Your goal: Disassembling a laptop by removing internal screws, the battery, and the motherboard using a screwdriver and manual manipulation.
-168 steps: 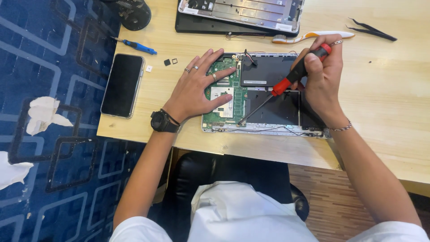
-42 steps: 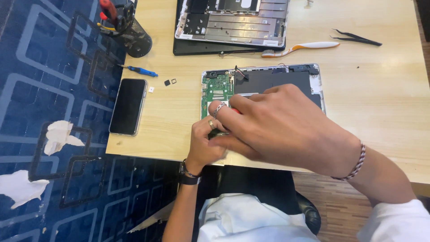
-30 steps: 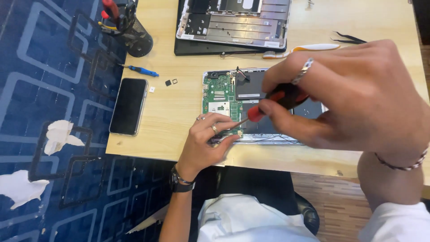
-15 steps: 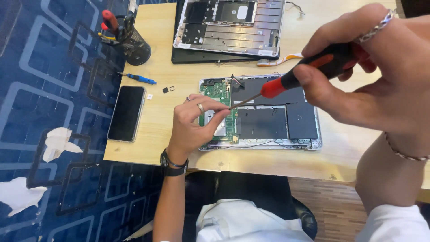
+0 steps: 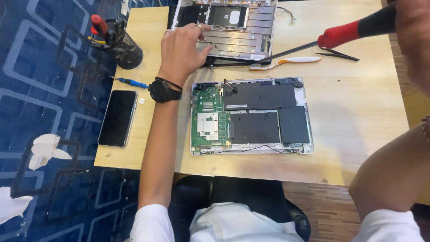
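Observation:
An opened laptop base point(image 5: 251, 117) lies in the middle of the wooden table point(image 5: 349, 121), showing a green circuit board and black battery cells. My left hand point(image 5: 182, 51), a black watch on its wrist, reaches to the far side and rests its fingers on the removed silver laptop cover point(image 5: 233, 28); I see nothing in it. My right hand point(image 5: 414, 33) is raised close to the camera at the top right, gripping a red-and-black screwdriver point(image 5: 322, 42) whose shaft points down-left toward the cover's near edge.
A white and orange toothbrush point(image 5: 286, 62) and black tweezers point(image 5: 336, 54) lie behind the laptop base. At the left are a black phone point(image 5: 117, 117), a small blue screwdriver point(image 5: 130, 82), tiny loose parts and a black mesh tool holder point(image 5: 121, 45). Crumpled tissues point(image 5: 45, 148) lie on the blue carpet.
My left hand has left the green circuit board and reached back to the removed cover. My right hand with the screwdriver has lifted up and to the right, off the laptop base.

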